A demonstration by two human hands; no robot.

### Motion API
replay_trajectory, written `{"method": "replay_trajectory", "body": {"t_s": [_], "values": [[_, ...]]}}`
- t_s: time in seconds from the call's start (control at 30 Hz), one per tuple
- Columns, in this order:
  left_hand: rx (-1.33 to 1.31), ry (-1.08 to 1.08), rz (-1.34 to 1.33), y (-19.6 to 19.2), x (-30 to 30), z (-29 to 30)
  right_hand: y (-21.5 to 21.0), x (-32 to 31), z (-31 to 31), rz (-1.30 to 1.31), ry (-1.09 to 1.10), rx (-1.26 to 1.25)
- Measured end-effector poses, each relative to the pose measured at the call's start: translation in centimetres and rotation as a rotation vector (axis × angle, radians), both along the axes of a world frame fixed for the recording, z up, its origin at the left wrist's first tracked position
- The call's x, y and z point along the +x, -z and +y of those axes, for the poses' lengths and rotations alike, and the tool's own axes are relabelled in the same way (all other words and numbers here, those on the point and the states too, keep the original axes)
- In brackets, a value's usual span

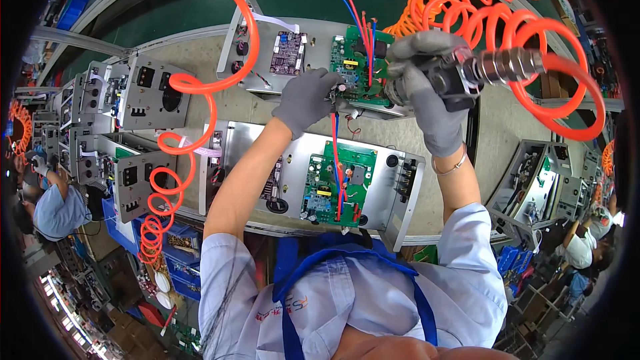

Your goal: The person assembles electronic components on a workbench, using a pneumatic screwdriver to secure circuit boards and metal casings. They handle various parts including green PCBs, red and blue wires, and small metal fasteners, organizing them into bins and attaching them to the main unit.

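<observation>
In the lower centre of the frame, the nearer metal chassis [293, 172] sits on the tabletop [433, 210]; it looks stiff and fairly awkward, best taken by its bent end walls, while the green circuit board [327, 175] inside it looks fragile, with parts better left unpressed. Just above centre, the left hand [308, 101], in a grey glove, reaches over the near edge of the farther metal chassis [319, 55]; its fingers are bent together at the left lower part of the second green board [357, 73], by a small dark piece, and whether they grip it or only touch it cannot be told. Right of centre, the right hand [432, 108], also gloved, has its fingers wrapped around a black air tool [448, 80], thumb on the near side and the other fingers over the far side. The tool is probably dense and rigid, with weight toward the metal coupling [510, 65] at its right end, so a grip around the thick body seems soundest; the glove should limit slipping. Its dark nose points left, close to the board's right edge, contact unclear. The springy orange hose [595, 92] at upper right may tug at it. Farthest, at top centre, red and blue wires [349, 1] with ring ends stand up from that board, soft and easily bent.
</observation>
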State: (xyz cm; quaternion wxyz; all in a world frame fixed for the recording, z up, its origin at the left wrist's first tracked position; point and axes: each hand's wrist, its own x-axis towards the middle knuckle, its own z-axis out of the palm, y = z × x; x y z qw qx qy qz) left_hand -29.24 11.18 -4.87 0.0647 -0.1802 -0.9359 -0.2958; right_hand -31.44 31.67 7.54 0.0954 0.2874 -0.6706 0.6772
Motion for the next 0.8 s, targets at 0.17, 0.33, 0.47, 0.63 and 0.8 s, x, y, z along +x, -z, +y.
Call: {"method": "replay_trajectory", "body": {"t_s": [0.17,0.33,0.47,0.63,0.8], "values": [[-0.020,0.002,-0.073,-0.2,-0.5,-0.3,-0.8,0.0,-2.5,-0.135,0.036,-0.106],[-0.012,0.012,-0.104,0.2,-0.7,-0.5,-1.0,-0.7,-2.8,-0.086,0.016,-0.022],[-0.010,0.014,-0.116,0.2,-0.8,-0.4,-0.7,-0.9,-2.9,-0.113,0.023,-0.055],[0.001,0.007,-0.091,-0.1,-1.0,-0.7,-0.2,-1.2,-3.0,-0.047,0.022,-0.073],[-0.008,0.020,-0.079,-0.1,-0.9,-0.5,-0.5,-1.2,-3.5,-0.102,0.028,-0.006]]}}
